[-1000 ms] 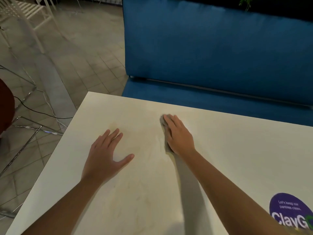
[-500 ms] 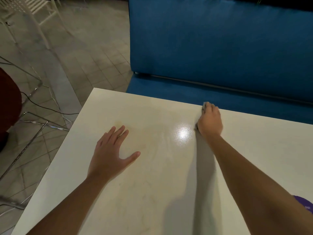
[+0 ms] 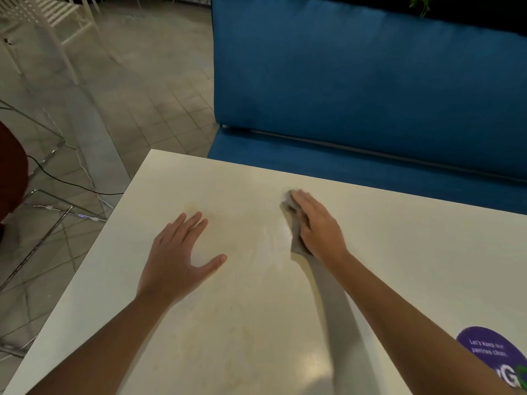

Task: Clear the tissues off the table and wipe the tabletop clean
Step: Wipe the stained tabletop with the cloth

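Observation:
A white tabletop [image 3: 256, 323] fills the lower view. My right hand [image 3: 319, 226] lies flat on a grey cloth [image 3: 295, 229] and presses it onto the table near the far edge; only the cloth's left side shows from under the hand. My left hand [image 3: 176, 258] rests palm down on the table with its fingers spread, left of the cloth and apart from it. I see no tissues on the table.
A blue cushioned bench [image 3: 370, 95] runs along the table's far side. A round purple sticker [image 3: 493, 357] sits at the table's near right. On the tiled floor to the left lie a black cable [image 3: 71, 185] and metal chair legs [image 3: 48, 223].
My right hand has slid the cloth back from the far edge toward me and to the left. My left hand has stayed in place on the table.

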